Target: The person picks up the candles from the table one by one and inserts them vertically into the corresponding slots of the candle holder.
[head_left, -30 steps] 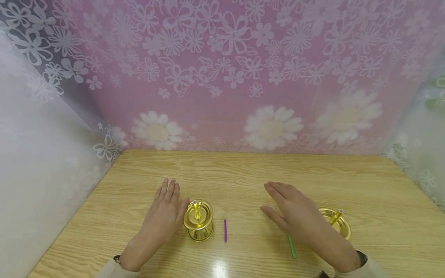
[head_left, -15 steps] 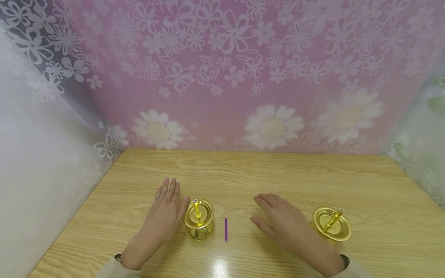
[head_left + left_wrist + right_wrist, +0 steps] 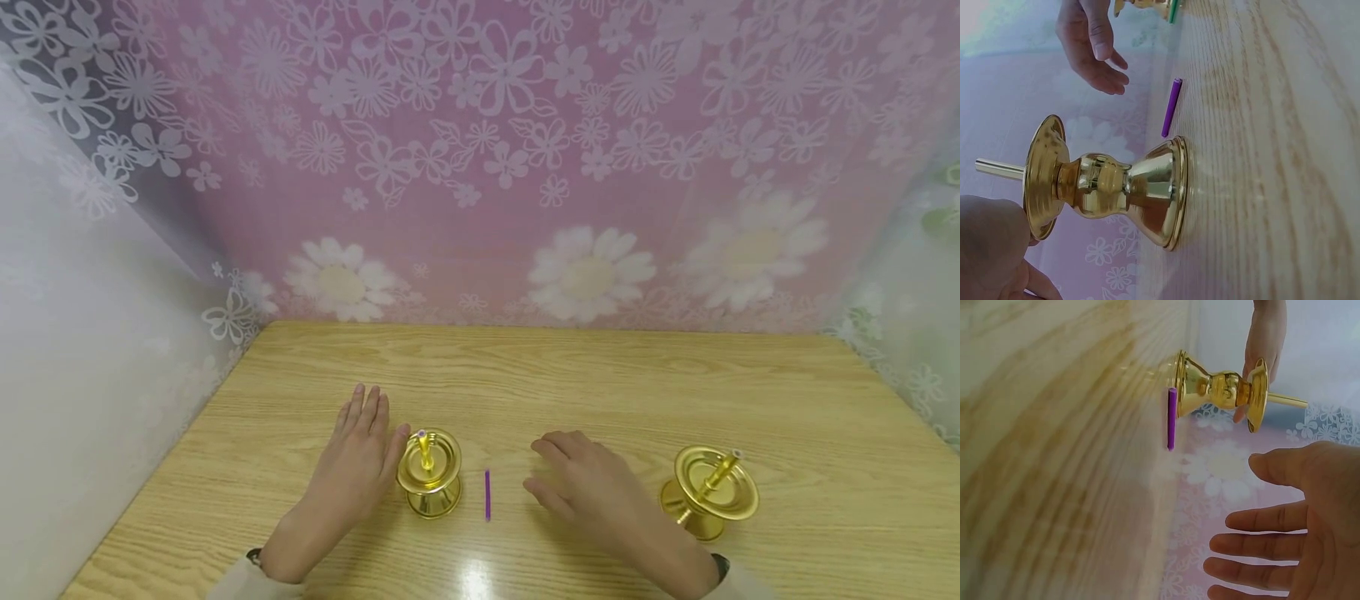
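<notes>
A gold candlestick point(image 3: 433, 467) with a round drip dish and a thin upright tube stands left of centre. My left hand point(image 3: 348, 467) is beside it, fingers extended, the thumb tip right at the dish rim. To the candlestick's right lies a thin purple stick point(image 3: 487, 496), flat on the wood. My right hand point(image 3: 592, 487) hovers to the right of that stick, holding nothing; the right wrist view shows its fingers point(image 3: 1260, 544) spread and fairly straight. A second gold candlestick point(image 3: 716, 487) stands right of my right forearm. The green stick point(image 3: 1174, 11) shows only in the left wrist view.
The wooden table point(image 3: 480, 375) reaches back to a pink curtain point(image 3: 465, 250) with white flowers. Pale sheets hang on the left point(image 3: 112, 333) and right sides. A bright light reflection falls near the front of the table.
My right hand has moved left and closer to me, its fingers bending slightly. The right candlestick is uncovered, and the green stick is now hidden in the head view. My left hand stays put.
</notes>
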The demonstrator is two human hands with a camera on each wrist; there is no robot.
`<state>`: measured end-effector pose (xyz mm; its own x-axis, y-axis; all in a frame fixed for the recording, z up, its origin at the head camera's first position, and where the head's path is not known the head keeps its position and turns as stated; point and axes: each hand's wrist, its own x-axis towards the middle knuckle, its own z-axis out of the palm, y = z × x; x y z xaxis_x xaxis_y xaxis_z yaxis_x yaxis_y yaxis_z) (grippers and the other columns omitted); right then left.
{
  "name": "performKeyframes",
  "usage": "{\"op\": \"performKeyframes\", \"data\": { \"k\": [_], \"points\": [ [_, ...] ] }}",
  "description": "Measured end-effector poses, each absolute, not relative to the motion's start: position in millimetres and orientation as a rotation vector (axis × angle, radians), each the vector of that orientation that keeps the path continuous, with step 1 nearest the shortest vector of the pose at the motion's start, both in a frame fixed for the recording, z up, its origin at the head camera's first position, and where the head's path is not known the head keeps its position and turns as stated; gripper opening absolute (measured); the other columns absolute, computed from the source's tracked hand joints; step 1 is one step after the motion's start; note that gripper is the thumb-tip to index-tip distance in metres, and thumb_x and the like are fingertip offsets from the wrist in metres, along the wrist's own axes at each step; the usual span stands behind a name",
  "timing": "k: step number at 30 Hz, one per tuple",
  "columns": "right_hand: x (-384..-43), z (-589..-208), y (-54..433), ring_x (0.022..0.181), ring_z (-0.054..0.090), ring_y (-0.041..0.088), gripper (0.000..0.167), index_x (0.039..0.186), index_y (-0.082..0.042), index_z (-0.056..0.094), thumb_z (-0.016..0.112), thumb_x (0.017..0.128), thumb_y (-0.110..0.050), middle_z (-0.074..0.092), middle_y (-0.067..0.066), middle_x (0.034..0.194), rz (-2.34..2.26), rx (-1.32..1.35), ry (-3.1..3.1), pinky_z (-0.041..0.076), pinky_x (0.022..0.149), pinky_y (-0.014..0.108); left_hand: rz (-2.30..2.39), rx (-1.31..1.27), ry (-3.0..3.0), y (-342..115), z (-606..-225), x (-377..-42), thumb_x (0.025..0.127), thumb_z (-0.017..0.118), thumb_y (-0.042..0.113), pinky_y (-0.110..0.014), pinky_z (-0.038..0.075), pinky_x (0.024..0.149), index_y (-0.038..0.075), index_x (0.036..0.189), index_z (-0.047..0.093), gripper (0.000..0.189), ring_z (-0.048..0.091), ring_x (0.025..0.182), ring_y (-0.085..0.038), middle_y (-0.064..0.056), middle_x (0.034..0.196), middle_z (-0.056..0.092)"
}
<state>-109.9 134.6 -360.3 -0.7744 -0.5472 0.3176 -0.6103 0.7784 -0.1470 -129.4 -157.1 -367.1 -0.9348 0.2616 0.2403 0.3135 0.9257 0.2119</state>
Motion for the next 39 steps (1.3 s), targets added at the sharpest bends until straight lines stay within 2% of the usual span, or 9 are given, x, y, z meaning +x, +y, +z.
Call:
{"op": "performKeyframes", "data": {
  "k": [9,13,18,27,39],
  "points": [
    [-112.0,-366.4,126.2,0.077,0.059,0.016,0.025,0.098,-0.006,0.065,0.067,0.091,-0.029,0.062,0.001,0.093,0.28,0.946,-2.738,0.051,0.057,0.025,-0.366,-0.441,-2.886,-157.2,-366.5,-128.6,0.106,0.033,0.035,-0.056,0.018,0.114,-0.019,0.138,0.036,0.062,0.016,0.142,-0.045,-0.034,0.147,0.03],
    [-113.6,-368.5,122.9,0.071,0.055,0.012,0.02,0.093,-0.006,0.064,0.065,0.092,-0.027,0.058,-0.002,0.085,0.296,0.969,-2.767,0.047,0.054,0.022,-0.369,-0.443,-2.886,-157.2,-366.3,-128.4,0.106,0.033,0.035,-0.056,0.018,0.114,-0.018,0.138,0.036,0.062,0.016,0.142,-0.046,-0.034,0.146,0.03],
    [-117.3,-368.7,119.2,0.062,0.045,0.007,0.013,0.082,-0.007,0.06,0.062,0.091,-0.016,0.049,-0.005,0.074,0.331,0.984,-2.766,0.041,0.05,0.019,-0.378,-0.443,-2.884,-157.1,-366.4,-128.7,0.106,0.032,0.035,-0.056,0.018,0.114,-0.018,0.138,0.036,0.062,0.015,0.142,-0.045,-0.034,0.146,0.031],
    [-121.8,-373.3,109.5,0.052,0.032,0.004,0.025,0.067,-0.012,0.047,0.061,0.088,-0.009,0.037,-0.006,0.061,0.422,0.917,-2.794,0.031,0.042,0.018,-0.386,-0.442,-2.885,-157.2,-366.0,-128.0,0.106,0.033,0.034,-0.056,0.018,0.114,-0.019,0.138,0.037,0.062,0.015,0.142,-0.045,-0.034,0.146,0.031],
    [-121.6,-377.0,89.5,0.048,0.035,0.008,0.03,0.064,-0.012,0.042,0.063,0.085,-0.011,0.037,-0.005,0.057,0.403,0.805,-2.819,0.032,0.039,0.026,-0.394,-0.445,-2.892,-157.5,-366.2,-127.2,0.106,0.031,0.035,-0.057,0.019,0.113,-0.019,0.137,0.037,0.062,0.015,0.142,-0.046,-0.034,0.146,0.03]
  ]
}}
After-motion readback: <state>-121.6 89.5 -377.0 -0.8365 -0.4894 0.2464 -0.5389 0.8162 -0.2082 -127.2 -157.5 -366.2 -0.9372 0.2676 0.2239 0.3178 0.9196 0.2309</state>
